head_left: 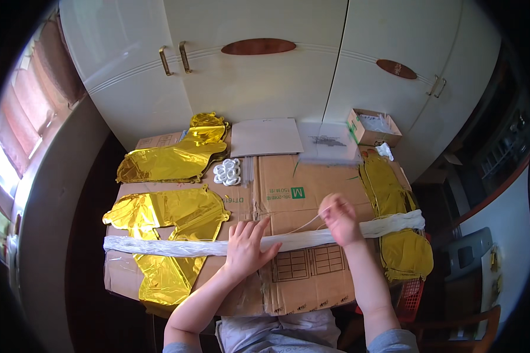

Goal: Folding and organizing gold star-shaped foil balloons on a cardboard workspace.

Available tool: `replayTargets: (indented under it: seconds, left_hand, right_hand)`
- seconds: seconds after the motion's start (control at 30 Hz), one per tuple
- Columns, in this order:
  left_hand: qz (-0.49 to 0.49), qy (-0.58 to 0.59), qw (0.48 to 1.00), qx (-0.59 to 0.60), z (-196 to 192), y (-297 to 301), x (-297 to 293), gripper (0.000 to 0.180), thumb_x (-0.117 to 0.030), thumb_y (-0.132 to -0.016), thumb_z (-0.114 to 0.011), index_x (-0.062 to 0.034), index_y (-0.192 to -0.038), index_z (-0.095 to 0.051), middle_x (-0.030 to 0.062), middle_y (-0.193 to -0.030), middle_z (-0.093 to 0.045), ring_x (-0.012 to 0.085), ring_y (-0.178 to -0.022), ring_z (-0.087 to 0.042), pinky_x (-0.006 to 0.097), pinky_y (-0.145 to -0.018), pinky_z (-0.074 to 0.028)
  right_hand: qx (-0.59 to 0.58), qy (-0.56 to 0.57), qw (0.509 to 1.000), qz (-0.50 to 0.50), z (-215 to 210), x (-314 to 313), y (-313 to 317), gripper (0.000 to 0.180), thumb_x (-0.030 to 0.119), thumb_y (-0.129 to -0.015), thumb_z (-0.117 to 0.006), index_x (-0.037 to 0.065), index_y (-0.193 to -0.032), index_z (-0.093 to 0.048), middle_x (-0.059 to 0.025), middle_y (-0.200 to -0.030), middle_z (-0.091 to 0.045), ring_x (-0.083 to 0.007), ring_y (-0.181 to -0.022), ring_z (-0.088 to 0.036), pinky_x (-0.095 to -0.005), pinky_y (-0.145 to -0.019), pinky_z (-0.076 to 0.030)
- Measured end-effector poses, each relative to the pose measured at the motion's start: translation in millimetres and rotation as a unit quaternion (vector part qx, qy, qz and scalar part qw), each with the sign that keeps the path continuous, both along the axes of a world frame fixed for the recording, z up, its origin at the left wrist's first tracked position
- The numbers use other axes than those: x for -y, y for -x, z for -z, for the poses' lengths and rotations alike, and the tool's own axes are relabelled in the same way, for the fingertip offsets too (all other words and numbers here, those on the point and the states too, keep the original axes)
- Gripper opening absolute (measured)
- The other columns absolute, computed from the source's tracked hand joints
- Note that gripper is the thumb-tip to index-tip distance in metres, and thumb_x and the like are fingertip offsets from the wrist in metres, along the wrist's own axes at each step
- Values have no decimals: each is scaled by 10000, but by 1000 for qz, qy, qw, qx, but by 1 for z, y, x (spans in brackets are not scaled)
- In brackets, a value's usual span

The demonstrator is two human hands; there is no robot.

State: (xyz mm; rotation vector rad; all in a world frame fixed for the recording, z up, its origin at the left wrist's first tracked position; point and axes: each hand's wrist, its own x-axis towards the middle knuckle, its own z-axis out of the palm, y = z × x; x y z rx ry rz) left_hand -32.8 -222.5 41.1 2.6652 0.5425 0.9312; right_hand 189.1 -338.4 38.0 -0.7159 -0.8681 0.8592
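Right hand [340, 219] (raised) pinches a strand [308, 223]; left hand [245, 248] touches bundle [312, 238].

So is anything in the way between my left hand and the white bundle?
Nothing visible: your left hand rests directly on the bundle. The gold foil near the bundle's left end lies beneath it, not over it. Your right hand pinches a thin strand.
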Motion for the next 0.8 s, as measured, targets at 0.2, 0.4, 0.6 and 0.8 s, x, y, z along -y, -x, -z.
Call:
replayTargets:
  seconds: [0.2, 0.4, 0.6, 0.8]
  left_hand:
    - [110, 110, 988, 24, 4, -2, 3, 496, -266, -746, -723, -49, -1164, -567, 110, -988, -585, 275, -900, -529, 382, -796, -440]
    - [215, 315, 923, 46, 13, 0, 5, 285, -162, -825, -674, -27, -1062, -590, 90, -951, -566, 202, -870, -533, 320, -753, -444]
    - [293, 615, 718, 142, 14, 2, 3, 58, -39, -897, -560, -24, -842, -574, 24, -903, -497, 107, -856, -500, 246, -728, -412]
    - [292, 664, 680, 108, 11, 8, -9, 84, -63, -847, -572, -34, -770, -554, 1, -853, -473, 87, -810, -469, 244, -732, -375]
  right_hand:
    - [214, 81, 970, -75, 2, -4, 37, 112, 130, -933, -551, 42, -871, -521, -2, -852, -530, -78, -802, -484, -227, -749, -407]
    - [327, 78, 941, -34, 0, -4, 48, 134, 150, -947, -535, 36, -877, -527, -20, -839, -542, -96, -793, -519, -257, -722, -432]
    - [332, 45, 942, -34, 7, -6, 51, 124, 144, -960, -504, 21, -963, -488, -54, -891, -569, -106, -765, -544, -260, -702, -445]
    - [161, 180, 938, -250, -4, 4, 49, 150, 147, -937, -535, 36, -1021, -477, -22, -780, -559, -98, -750, -568, -260, -687, -455]
